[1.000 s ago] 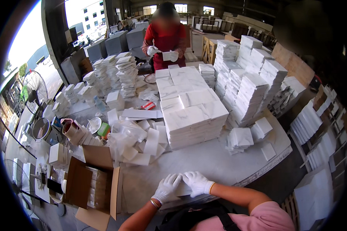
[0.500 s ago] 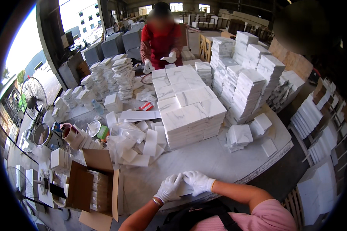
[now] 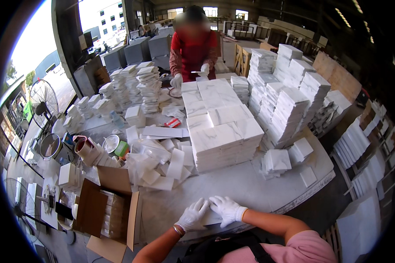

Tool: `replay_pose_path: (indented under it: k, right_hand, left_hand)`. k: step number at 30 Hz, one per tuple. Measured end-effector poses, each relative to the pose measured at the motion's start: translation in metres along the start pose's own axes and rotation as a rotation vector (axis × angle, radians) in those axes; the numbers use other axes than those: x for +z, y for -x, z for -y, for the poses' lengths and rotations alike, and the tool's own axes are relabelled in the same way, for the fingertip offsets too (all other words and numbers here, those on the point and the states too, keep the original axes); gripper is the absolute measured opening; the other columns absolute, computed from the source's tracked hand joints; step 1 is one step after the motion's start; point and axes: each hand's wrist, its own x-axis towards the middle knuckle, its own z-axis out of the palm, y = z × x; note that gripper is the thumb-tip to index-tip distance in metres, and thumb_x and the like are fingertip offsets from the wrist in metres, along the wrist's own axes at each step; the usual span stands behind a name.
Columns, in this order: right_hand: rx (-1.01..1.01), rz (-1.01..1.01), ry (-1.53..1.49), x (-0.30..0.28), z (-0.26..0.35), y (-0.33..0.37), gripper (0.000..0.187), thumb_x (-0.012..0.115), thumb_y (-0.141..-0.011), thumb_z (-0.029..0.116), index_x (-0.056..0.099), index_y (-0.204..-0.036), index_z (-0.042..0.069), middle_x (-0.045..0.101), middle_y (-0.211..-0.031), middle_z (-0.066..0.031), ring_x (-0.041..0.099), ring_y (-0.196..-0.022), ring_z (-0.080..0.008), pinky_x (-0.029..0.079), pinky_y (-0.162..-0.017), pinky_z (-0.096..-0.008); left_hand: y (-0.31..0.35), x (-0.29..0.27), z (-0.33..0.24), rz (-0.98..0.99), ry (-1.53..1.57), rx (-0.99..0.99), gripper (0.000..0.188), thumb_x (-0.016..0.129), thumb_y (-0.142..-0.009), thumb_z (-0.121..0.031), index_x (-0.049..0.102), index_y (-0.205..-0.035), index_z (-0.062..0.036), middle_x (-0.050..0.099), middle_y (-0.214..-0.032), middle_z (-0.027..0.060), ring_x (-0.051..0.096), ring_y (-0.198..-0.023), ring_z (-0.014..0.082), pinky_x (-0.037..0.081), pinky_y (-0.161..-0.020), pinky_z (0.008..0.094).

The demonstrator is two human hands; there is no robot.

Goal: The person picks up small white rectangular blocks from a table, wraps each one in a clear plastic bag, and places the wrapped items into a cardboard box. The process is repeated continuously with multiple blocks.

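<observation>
Nearest me, the left hand (image 3: 193,215) and right hand (image 3: 226,209), both in white knit gloves, lie with fingers extended, neither clenched, tips almost meeting over a thin white slab (image 3: 212,218) at the near edge of the worktable (image 3: 224,184); whether they grip it or merely press, I can't tell. I'd judge the work on that piece is unfinished. Beyond it, a broad block of grey-veined marble tiles (image 3: 224,139) is already neatly stacked. To the left, loose white offcuts (image 3: 175,163) lie unsorted beside crumpled plastic sheeting (image 3: 150,150), and a cardboard carton (image 3: 91,204) stands open with packs (image 3: 111,215) inside. Tall tile stacks (image 3: 289,107) on the far right suggest plenty remains. At the far side, a co-worker (image 3: 193,57) in red handles a thin white piece.
</observation>
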Motion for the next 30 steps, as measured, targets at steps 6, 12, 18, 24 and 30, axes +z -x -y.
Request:
replay_pose_path:
  k: [6,12,18,24,30]
  right_hand:
    - [0.021,0.060,-0.078,0.002,-0.001,-0.005,0.101,0.085,-0.063,0.038,0.043,-0.148,0.002,0.046,-0.142,-0.0187,0.050,-0.128,-0.0369,0.047,-0.105,-0.0460]
    - [-0.005,0.002,-0.145,0.004,-0.003,-0.005,0.092,0.083,-0.064,0.034,0.049,-0.142,0.000,0.048,-0.136,-0.0185,0.052,-0.121,-0.0374,0.048,-0.104,-0.0454]
    - [0.022,0.026,-0.179,-0.002,-0.005,0.000,0.110,0.084,-0.068,0.044,0.034,-0.155,0.000,0.038,-0.152,-0.0235,0.042,-0.139,-0.0421,0.040,-0.114,-0.0471]
    - [0.319,-0.072,-1.052,0.006,-0.015,0.023,0.122,0.073,-0.086,0.063,0.007,-0.163,-0.005,0.020,-0.166,-0.0332,0.024,-0.154,-0.0434,0.025,-0.125,-0.0426]
    - [0.518,0.208,-1.346,-0.003,0.004,0.022,0.124,0.071,-0.088,0.063,0.000,-0.162,-0.007,0.019,-0.163,-0.0395,0.022,-0.156,-0.0416,0.023,-0.125,-0.0409]
  left_hand:
    - [-0.006,0.003,0.002,0.005,0.030,-0.002,0.109,0.089,-0.059,-0.035,0.038,-0.151,-0.0059,0.052,-0.138,0.0255,0.058,-0.119,0.0456,0.052,-0.096,0.0510]
    - [-0.007,0.001,0.005,0.016,0.053,-0.005,0.107,0.089,-0.059,-0.033,0.039,-0.150,-0.0078,0.053,-0.134,0.0239,0.059,-0.116,0.0446,0.053,-0.093,0.0512]
    - [0.004,0.008,-0.006,-0.040,0.189,-0.148,0.118,0.091,-0.062,-0.033,0.028,-0.155,0.0011,0.037,-0.152,0.0332,0.046,-0.135,0.0519,0.046,-0.109,0.0502]
    - [0.014,-0.020,-0.044,-0.176,1.466,-0.765,0.109,0.074,-0.096,-0.028,-0.008,-0.161,0.0055,0.007,-0.171,0.0252,0.012,-0.159,0.0292,0.018,-0.126,0.0370]
    - [0.014,-0.008,-0.037,-0.107,1.354,-0.767,0.107,0.069,-0.097,-0.042,-0.001,-0.161,0.0097,0.016,-0.170,0.0272,0.020,-0.157,0.0288,0.021,-0.124,0.0323]
